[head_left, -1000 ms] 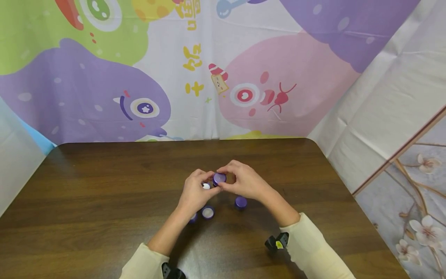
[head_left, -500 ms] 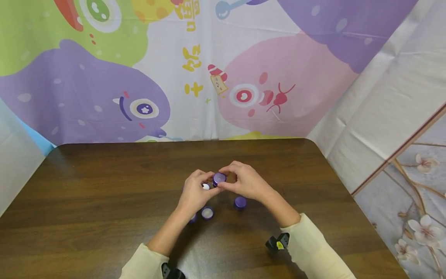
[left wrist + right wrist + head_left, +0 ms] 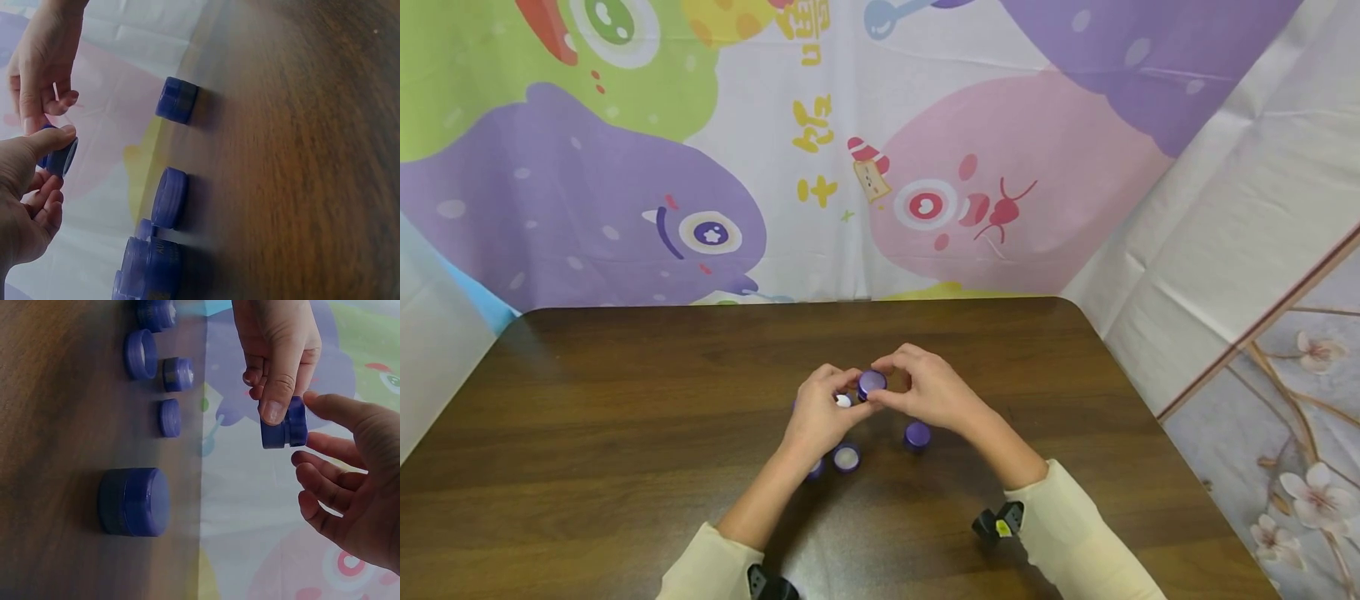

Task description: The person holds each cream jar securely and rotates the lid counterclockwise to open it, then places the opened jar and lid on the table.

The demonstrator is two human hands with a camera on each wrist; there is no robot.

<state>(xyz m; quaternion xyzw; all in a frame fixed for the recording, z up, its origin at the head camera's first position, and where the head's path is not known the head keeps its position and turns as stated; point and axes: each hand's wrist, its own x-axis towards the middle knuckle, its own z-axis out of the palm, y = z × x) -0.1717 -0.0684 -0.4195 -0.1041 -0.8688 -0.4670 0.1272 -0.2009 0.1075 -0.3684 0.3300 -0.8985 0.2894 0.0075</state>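
Note:
Above the table, my left hand (image 3: 820,414) holds a small purple jar (image 3: 273,436) by its lower part, thumb against its side in the right wrist view. My right hand (image 3: 928,390) pinches the jar's purple lid (image 3: 872,383) at the rim between thumb and fingertips. In the right wrist view a narrow groove shows between lid and jar body. Near my right wrist stands a closed purple jar (image 3: 917,435). A loose purple lid (image 3: 846,457) with a pale inside lies by my left wrist. Partly behind my left hand is a jar with a white top (image 3: 843,401).
Another purple jar (image 3: 815,469) is partly hidden by my left wrist. A further small purple lid (image 3: 170,417) lies beside the white-topped jar. Everything stands on a dark wooden table (image 3: 625,417). A cartoon-printed cloth (image 3: 820,250) hangs at the table's far edge.
Both hands keep nearly the same place around the held jar. The right fingers shift very slightly at the lid; the jars on the table stay put.

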